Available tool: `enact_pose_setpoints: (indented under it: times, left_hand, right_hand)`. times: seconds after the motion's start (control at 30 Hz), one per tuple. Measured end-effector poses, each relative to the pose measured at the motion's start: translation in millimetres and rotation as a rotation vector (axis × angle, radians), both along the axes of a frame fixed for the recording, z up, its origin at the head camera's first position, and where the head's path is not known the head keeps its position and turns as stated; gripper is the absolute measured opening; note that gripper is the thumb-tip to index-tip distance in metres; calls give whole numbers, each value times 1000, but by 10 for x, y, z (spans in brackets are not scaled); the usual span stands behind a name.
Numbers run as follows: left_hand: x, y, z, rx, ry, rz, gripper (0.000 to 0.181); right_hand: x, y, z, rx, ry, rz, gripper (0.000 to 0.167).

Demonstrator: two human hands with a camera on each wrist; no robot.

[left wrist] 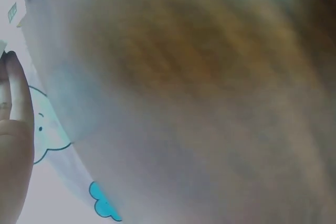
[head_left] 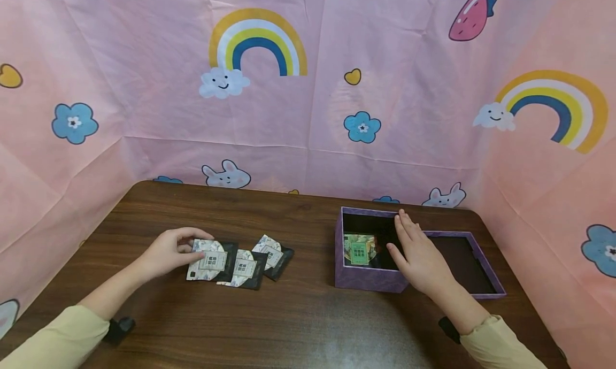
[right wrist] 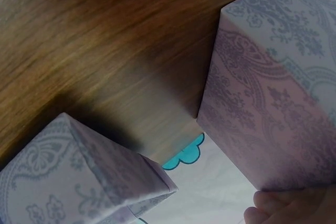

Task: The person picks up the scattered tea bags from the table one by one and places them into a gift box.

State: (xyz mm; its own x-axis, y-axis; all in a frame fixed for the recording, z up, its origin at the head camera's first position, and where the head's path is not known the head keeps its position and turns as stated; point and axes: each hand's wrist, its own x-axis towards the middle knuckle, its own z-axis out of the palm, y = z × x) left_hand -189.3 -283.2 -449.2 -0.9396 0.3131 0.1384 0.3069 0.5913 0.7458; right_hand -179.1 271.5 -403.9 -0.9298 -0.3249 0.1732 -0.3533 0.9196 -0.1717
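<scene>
My left hand (head_left: 168, 254) pinches the left edge of a black-and-white sachet (head_left: 212, 260), its thumb on the front and its fingers at the top edge. Two similar sachets, one in the middle (head_left: 244, 270) and one at the right (head_left: 274, 255), lie overlapped beside it on the table. In the left wrist view, fingers (left wrist: 18, 87) reach a pale edge at the left border. With straight fingers my right hand (head_left: 423, 259) rests on the right wall of a purple patterned box (head_left: 368, 279). A green sachet (head_left: 360, 251) stands inside that box, at its left end.
The box's shallow lid (head_left: 488, 264), dark inside, lies just right of the box. Both are on a brown wooden table (head_left: 289, 331). A pink printed cloth (head_left: 163, 91) hangs around the table's back and sides.
</scene>
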Motion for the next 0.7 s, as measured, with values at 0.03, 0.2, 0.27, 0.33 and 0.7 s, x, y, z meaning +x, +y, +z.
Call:
enact_pose_setpoints:
  times: [0.03, 0.2, 0.27, 0.33, 0.7]
  left_hand:
    - [-4, 1, 25, 22, -5, 2, 33]
    - [-23, 26, 142, 37, 40, 21, 28]
    - [-33, 45, 181, 30, 59, 31, 26]
    - [-37, 67, 220, 34, 66, 46, 24]
    - [-156, 312, 423, -1, 185, 89, 8]
  right_hand:
    - [0, 2, -1, 0, -1, -1, 71]
    - [0, 4, -8, 1, -1, -2, 72]
    - [1, 4, -7, 4, 2, 0, 71]
    - [3, 3, -6, 4, 1, 1, 71]
    - [-2, 4, -2, 14, 4, 2, 71]
